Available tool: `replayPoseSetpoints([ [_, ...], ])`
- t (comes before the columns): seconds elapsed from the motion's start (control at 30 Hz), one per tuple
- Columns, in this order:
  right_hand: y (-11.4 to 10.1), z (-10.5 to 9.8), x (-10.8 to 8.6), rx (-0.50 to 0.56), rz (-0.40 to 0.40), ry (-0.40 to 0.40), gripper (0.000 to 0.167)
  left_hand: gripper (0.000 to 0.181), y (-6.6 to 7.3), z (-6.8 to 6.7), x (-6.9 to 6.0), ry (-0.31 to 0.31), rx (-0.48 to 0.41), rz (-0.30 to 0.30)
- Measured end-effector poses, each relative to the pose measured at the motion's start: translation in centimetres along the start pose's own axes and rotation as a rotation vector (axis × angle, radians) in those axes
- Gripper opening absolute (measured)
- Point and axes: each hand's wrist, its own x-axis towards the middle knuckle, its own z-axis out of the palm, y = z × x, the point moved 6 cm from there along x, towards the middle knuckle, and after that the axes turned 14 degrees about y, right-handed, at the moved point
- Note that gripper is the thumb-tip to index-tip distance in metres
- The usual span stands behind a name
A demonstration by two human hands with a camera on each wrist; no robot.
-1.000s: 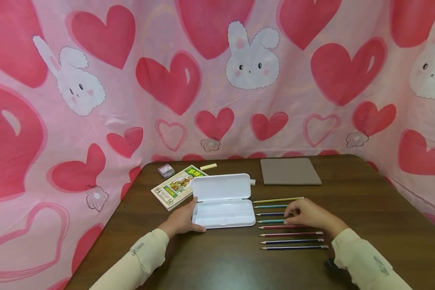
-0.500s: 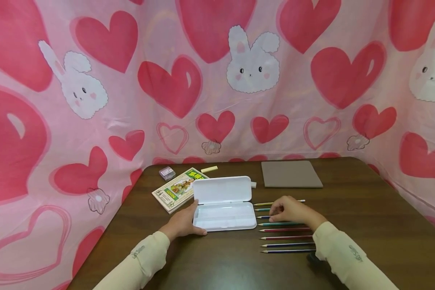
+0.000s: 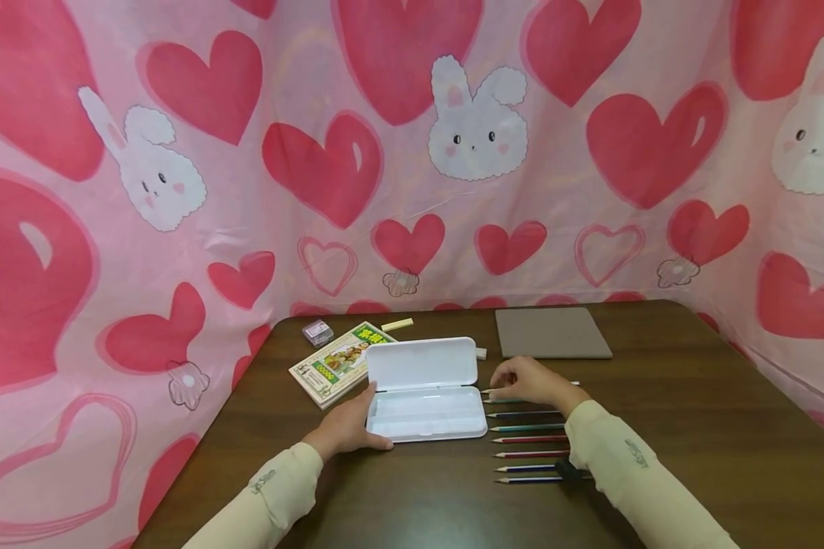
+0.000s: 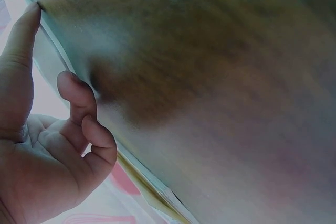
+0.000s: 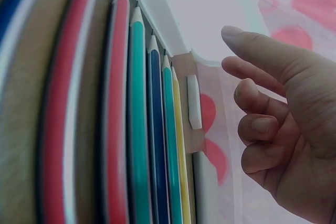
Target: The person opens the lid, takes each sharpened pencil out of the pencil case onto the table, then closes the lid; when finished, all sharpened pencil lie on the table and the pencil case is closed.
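Note:
In the head view an opened white pencil case (image 3: 426,438) lies on the table, lid tilted back, with no pencil in its tray. My left hand (image 3: 346,423) holds its left end, thumb at the front and fingers at the side; the left wrist view shows some fingers curled. To the right, several pencils lie in parallel, tips toward the case. My right hand (image 3: 532,380) hovers over the farthest ones, a yellow pencil (image 5: 182,145) and a teal pencil (image 5: 169,145). In the right wrist view its thumb and forefinger are apart, with nothing between them.
A comic-style book (image 3: 336,362) lies behind the left hand, near a small clear box (image 3: 318,332) and a pale yellow strip (image 3: 397,324). One white block (image 3: 481,354) sits by the lid. A flat grey-brown board (image 3: 552,333) lies at the back right.
My right hand has moved left and away from me across the pencils, from the middle ones to the farthest ones. My left hand stays at the case.

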Motion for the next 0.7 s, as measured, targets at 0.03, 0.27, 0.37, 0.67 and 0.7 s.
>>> replayPoseSetpoints([
  [0.03, 0.0, 0.1, 0.2, -0.002, 0.004, 0.001, 0.017, 0.116, 0.0, 0.0, 0.0, -0.001, 0.001, 0.000],
  [0.27, 0.4, 0.7, 1.6, 0.013, 0.071, 0.004, 0.032, 0.116, -0.1, 0.1, 0.0, 0.001, 0.012, 0.007],
  [0.37, 0.5, 1.0, 2.1, 0.038, 0.098, 0.018, 0.039, 0.117, -0.1, 0.1, 0.0, -0.002, 0.016, 0.003],
  [0.67, 0.7, 1.2, 3.2, 0.033, 0.144, 0.074, 0.034, 0.117, 0.0, 0.0, 0.0, -0.003, 0.002, -0.006],
  [0.7, 0.7, 1.2, 3.3, 0.030, 0.149, 0.080, 0.035, 0.117, 0.0, 0.0, 0.0, -0.003, 0.001, -0.010],
])
